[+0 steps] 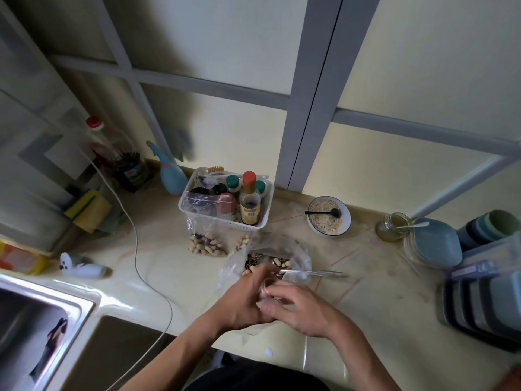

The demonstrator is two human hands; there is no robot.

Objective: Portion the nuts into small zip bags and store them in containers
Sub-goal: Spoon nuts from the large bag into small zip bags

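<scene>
Peanuts in pale shells mixed with dark seeds lie in a crumpled clear plastic bag on the glossy cream table, just beyond my hands. A metal spoon lies across the bag's open mouth, its handle pointing right. Both hands meet over the near edge of that bag. My left hand has its fingers curled around a small clear zip bag, and my right hand pinches the same thin plastic between thumb and fingertips; each grip is closed on it, though blur keeps me from telling how the bag's mouth stands.

Behind, a second clear bag holding shelled peanuts leans against a white perforated plastic basket full of bottles, among them a brown sauce bottle with a red cap. Right of the basket sits a white bowl of oat flakes with a black spoon resting in it. Further right stand a small glass jar with a white spoon, a stack of clear containers with a blue lid, and dark grey stacked trays at the table's right edge. A white cable trails across the table toward the steel sink at lower left. A blue spray bottle stands by the wall.
</scene>
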